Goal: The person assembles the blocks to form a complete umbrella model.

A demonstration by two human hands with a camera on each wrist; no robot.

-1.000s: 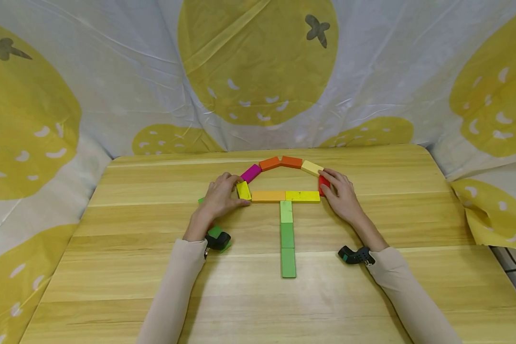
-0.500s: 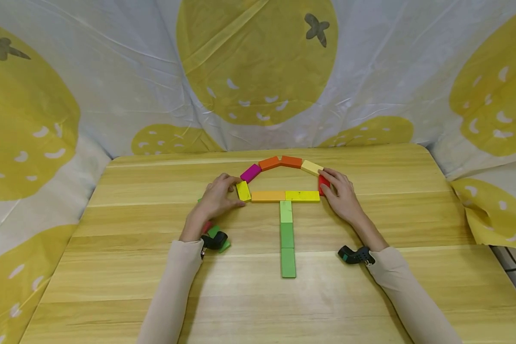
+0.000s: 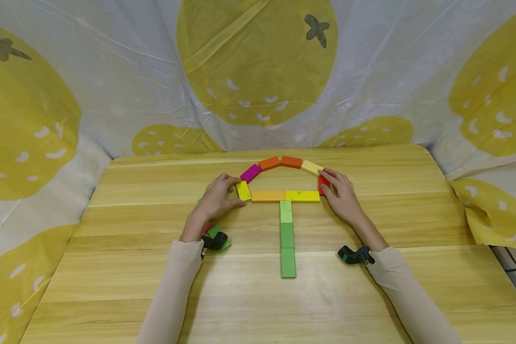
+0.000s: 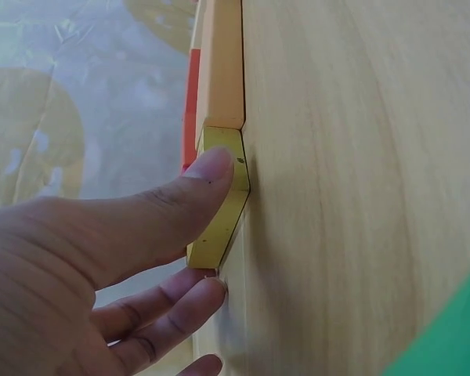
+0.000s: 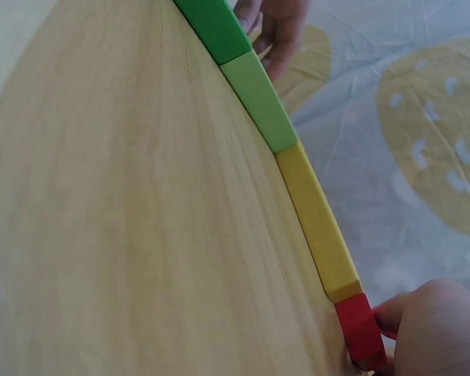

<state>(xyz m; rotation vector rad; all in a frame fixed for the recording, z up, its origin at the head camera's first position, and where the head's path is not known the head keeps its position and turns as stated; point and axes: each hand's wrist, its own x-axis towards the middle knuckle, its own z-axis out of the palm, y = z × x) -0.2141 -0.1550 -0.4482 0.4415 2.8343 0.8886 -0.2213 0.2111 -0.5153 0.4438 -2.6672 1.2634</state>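
My left hand (image 3: 217,197) holds a yellow block (image 3: 243,190) by its ends, thumb at the near end and index finger at the far end. In the left wrist view the thumb lies over the yellow block (image 4: 218,235). My right hand (image 3: 340,196) pinches a red block (image 3: 323,185), partly covered by the fingers. Between these two lie an orange block (image 3: 268,196) and a longer yellow block (image 3: 303,196), end to end. Above them a magenta block (image 3: 251,173), two dark orange blocks (image 3: 291,162) and a cream block (image 3: 312,167) form an arch.
Three green blocks (image 3: 287,235) run in a column from the straight row towards the person. Loose green blocks (image 3: 225,246) and a red one (image 3: 207,227) lie by the left wrist, partly hidden. A fruit-patterned cloth (image 3: 258,86) hangs behind the wooden table (image 3: 361,296).
My left hand has shifted slightly left, its thumb drawing back from the orange block's end, uncovering a loose red block by the wrist. The right hand stays in place.
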